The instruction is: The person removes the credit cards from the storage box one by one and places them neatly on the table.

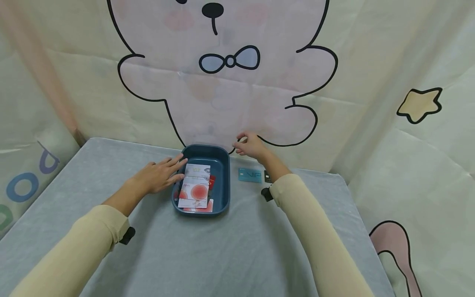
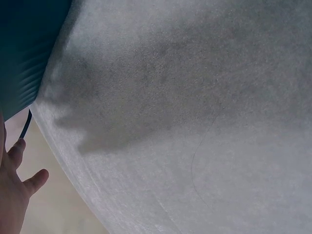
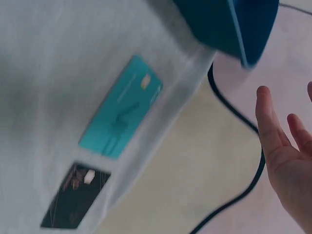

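A dark blue rectangular tray (image 1: 226, 181) stands near the table's far edge. Inside lie overlapping white cards with red circles (image 1: 194, 190) and a red card (image 1: 212, 181), partly covered. My left hand (image 1: 157, 176) is at the tray's left rim, fingers extended and spread. Past the tray's right far corner, my right hand (image 1: 253, 147) is raised with loosely bent fingers and nothing visible in them. On the cloth to the right lies a turquoise VIP card (image 3: 122, 107). Beside it is a black card (image 3: 75, 195), partly hidden by the right wrist in the head view.
A grey cloth (image 1: 208, 255) covers the table. Right behind its far edge hangs a cream backdrop (image 1: 356, 82) with a cartoon animal printed on it. Similar printed sheets hang at the left and right sides.
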Demonstrator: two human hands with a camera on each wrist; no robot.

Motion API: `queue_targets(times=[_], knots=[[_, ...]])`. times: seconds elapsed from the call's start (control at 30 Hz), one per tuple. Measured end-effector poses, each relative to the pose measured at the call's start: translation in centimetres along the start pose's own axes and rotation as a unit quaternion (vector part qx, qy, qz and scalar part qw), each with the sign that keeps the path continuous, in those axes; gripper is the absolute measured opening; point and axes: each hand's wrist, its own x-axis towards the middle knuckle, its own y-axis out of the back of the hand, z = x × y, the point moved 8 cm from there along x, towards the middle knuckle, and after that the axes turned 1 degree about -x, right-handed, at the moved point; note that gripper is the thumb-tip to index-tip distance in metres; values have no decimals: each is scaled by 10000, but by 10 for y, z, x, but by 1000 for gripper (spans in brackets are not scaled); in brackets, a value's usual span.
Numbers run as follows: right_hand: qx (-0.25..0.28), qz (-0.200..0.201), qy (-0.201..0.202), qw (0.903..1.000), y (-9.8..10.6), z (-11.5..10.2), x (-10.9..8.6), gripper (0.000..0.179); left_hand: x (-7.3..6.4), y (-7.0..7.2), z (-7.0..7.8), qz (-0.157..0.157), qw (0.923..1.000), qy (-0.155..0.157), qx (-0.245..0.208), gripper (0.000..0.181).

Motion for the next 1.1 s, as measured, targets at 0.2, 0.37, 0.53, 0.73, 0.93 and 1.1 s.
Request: queue_targets(times=[0.2,0.37,0.53,0.73,0.93,1.1], knots=[[179,-284,-57,9994,-29,-3,1,47,1,0,1,-1,10000,-23,-42,66],[101,-429,-213,9988,-44,1,4,50,0,0,2,1,10000,-46,-66,65],[-34,-516,-232,9984,-55,0,4,49,0,0,1,39,10000,-52,-65,65],[-707,-642,-349,9948,-71,-2,5,48,0,-1,0,22,9999,-24,-108,65],[-973,-859,-491,9903,-90,-5,7,52,1,-2,-2,7,9999,-55,-148,64],[-986,-887,-688,9888,-101,-5,10,56,2,-3,-2,-3,9999,-59,-139,64]])
